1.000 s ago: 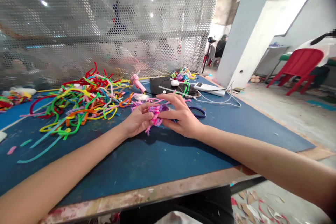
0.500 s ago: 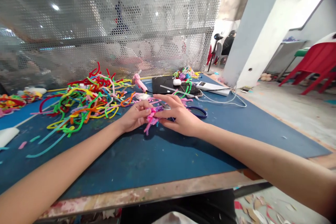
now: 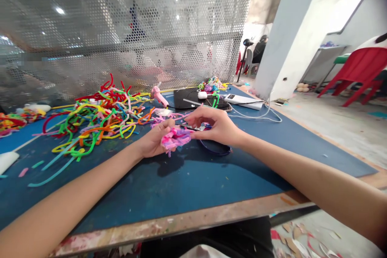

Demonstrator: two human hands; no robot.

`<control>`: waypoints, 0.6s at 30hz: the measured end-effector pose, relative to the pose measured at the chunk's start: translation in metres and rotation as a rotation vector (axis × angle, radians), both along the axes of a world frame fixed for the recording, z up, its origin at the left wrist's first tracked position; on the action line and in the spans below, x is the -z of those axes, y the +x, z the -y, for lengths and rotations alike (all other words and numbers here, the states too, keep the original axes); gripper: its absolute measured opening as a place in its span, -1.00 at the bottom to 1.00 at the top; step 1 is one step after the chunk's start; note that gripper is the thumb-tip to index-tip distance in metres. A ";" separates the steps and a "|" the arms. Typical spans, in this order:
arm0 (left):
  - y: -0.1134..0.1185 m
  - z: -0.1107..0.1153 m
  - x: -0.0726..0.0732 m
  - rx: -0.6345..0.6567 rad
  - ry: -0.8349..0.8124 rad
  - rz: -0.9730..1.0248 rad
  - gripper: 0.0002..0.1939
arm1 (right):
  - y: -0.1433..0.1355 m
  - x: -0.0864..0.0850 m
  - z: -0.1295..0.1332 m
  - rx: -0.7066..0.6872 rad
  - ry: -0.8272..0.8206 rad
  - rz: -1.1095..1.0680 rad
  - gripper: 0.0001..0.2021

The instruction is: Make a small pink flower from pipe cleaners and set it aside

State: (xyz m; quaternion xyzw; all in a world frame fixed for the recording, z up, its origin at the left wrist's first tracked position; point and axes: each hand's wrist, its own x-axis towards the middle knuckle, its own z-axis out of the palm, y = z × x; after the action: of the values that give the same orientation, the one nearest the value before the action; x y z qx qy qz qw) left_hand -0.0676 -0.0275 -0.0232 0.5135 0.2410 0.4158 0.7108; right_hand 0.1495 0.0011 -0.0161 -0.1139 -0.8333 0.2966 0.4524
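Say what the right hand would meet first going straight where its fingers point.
Probably the pink-and-purple bundle of fuzzy stems in the left hand; depth is unclear, so the right hand may be touching it.

From my end I'm seeing room for passing over the blue tabletop (image 3: 169,195) between the forearms (image 3: 96,187), lower centre. Tangled pipe cleaners (image 3: 96,119) are blocking the left-centre, a perforated panel (image 3: 130,28) is closing off the upper left, a white cable (image 3: 273,121) is looping right of centre, and a dark blue loop (image 3: 215,153) is jutting below the right hand (image 3: 219,127).
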 end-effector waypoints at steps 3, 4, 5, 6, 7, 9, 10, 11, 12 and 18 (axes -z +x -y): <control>0.004 0.003 0.000 0.018 0.002 -0.016 -0.59 | 0.000 0.004 -0.003 -0.030 -0.074 0.035 -0.71; 0.005 0.004 0.000 0.014 0.007 -0.014 -0.59 | 0.000 0.005 -0.003 -0.026 -0.078 0.042 -0.73; 0.006 0.004 0.001 0.008 0.013 -0.010 -0.60 | -0.001 0.005 -0.003 -0.019 -0.082 0.048 -0.76; 0.007 0.004 0.001 -0.004 0.022 -0.004 -0.60 | -0.002 0.005 -0.003 -0.008 -0.090 0.048 -0.79; 0.007 0.003 0.002 -0.021 0.033 0.004 -0.61 | -0.002 0.005 -0.002 0.006 -0.107 0.044 -0.82; 0.008 0.001 0.003 -0.074 0.060 0.031 -0.63 | -0.004 0.004 -0.001 0.034 -0.171 0.014 -0.83; 0.008 -0.001 0.003 -0.106 0.075 0.048 -0.64 | -0.005 0.003 -0.001 0.045 -0.213 -0.007 -0.83; 0.009 -0.002 0.004 -0.136 0.087 0.063 -0.64 | -0.005 0.003 -0.001 0.054 -0.251 -0.025 -0.82; 0.009 -0.002 0.004 -0.162 0.096 0.075 -0.63 | -0.006 0.003 -0.001 0.062 -0.277 -0.036 -0.82; 0.011 -0.002 0.004 -0.190 0.093 0.043 -0.63 | -0.006 0.004 0.001 0.041 -0.234 0.060 -0.73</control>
State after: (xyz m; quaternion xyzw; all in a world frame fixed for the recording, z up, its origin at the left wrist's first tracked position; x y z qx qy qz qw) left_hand -0.0570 -0.0259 -0.0272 0.5118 0.2538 0.5028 0.6487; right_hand 0.1433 0.0005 -0.0198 -0.1919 -0.8036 0.3791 0.4167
